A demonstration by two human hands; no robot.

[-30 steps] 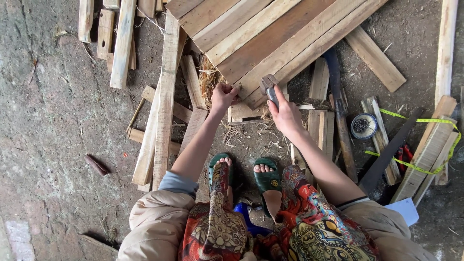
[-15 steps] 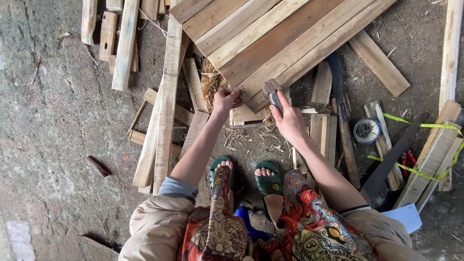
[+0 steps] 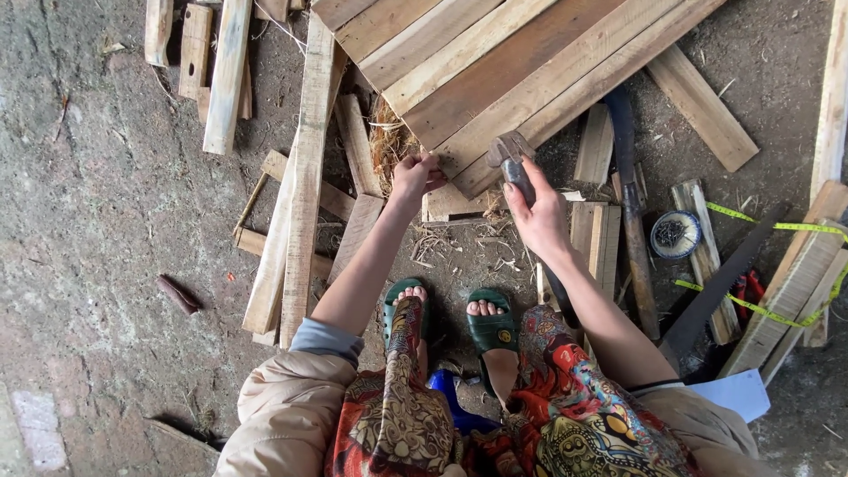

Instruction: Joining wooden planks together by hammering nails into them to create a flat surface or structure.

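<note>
Your right hand (image 3: pixel 539 216) is closed around the handle of a hammer (image 3: pixel 511 155), its head raised just above the near edge of the plank panel (image 3: pixel 521 71). Your left hand (image 3: pixel 415 174) rests at that same edge, fingers (image 3: pixel 431 170) pinched together; they probably steady a small nail, but it is too small to make out. The panel lies on the floor (image 3: pixel 88 221) ahead of you, its near corner just beyond your green sandals (image 3: pixel 490 322).

Keep the pinching fingers low and off to the side of where the head will land, and start with short, light taps so the hammer face meets squarely. Hold the handle further back only once the piece stands by itself. Brace the panel edge so it does not bounce on the scrap underneath.

Around you, loose wooden offcuts (image 3: pixel 300 177) lie scattered to the left and under the panel, so its edge may rock. To your right sit a long dark-handled tool (image 3: pixel 629 203), a small round tin of nails (image 3: pixel 676 234), a yellow tape measure strip (image 3: pixel 768 309) and more boards (image 3: pixel 791 283). Shavings and dry straw (image 3: pixel 389 141) crowd the spot beside your left hand and could hide small pieces.
</note>
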